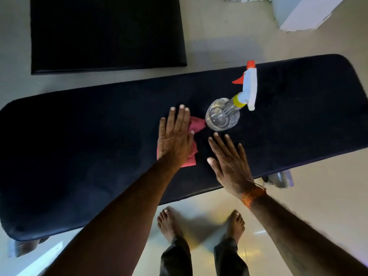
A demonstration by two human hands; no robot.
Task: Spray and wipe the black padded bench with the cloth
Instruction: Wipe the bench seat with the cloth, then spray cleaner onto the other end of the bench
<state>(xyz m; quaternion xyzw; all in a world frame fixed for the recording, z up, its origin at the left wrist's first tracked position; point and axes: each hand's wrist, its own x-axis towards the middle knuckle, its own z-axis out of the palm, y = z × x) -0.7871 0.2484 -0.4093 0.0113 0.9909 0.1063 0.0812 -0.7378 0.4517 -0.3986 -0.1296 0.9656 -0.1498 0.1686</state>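
Note:
The black padded bench runs across the view from lower left to upper right. A pink cloth lies on its middle, mostly covered by my left hand, which presses flat on it with fingers together. My right hand hovers just to the right, fingers spread, holding nothing, a short way below the bottle. A clear spray bottle with a yellow collar, white head and orange trigger stands on the bench, touching the cloth's far corner.
A black floor mat lies beyond the bench on the pale tiled floor. A white box-like object sits at the top right. My bare feet stand against the bench's near edge.

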